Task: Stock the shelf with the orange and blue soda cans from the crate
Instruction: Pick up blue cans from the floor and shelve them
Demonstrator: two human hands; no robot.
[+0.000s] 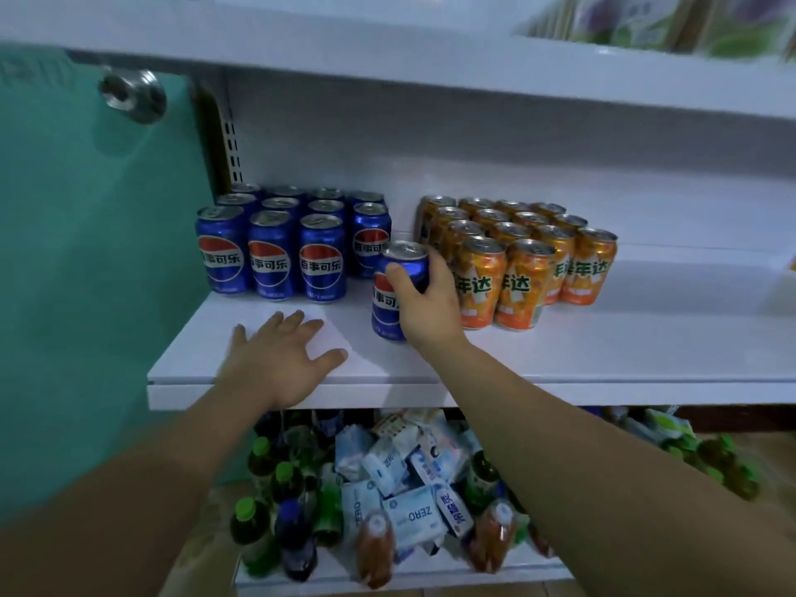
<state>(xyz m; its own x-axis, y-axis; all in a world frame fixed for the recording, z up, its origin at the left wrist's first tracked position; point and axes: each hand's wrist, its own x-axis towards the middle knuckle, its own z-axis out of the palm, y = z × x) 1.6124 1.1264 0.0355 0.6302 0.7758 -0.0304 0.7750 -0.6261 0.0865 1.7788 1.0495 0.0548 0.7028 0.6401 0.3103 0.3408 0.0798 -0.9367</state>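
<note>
On the white shelf [603, 355] stand two blocks of cans: several blue soda cans [271, 256] at the left and several orange soda cans [517, 260] at the right. My right hand [424, 301] grips one more blue can [390, 295] upright between the two blocks, at the front of the blue group's right column. Its base is at or just above the shelf. My left hand [280, 359] rests flat on the shelf's front edge with fingers spread, holding nothing. The crate is not in view.
The shelf below holds green-capped bottles [262, 523], white and blue packets [409, 480] and other drinks. A teal wall [86, 252] with a metal fitting [133, 94] borders the left. An upper shelf [474, 66] hangs overhead. Bare shelf surface lies right of the orange cans.
</note>
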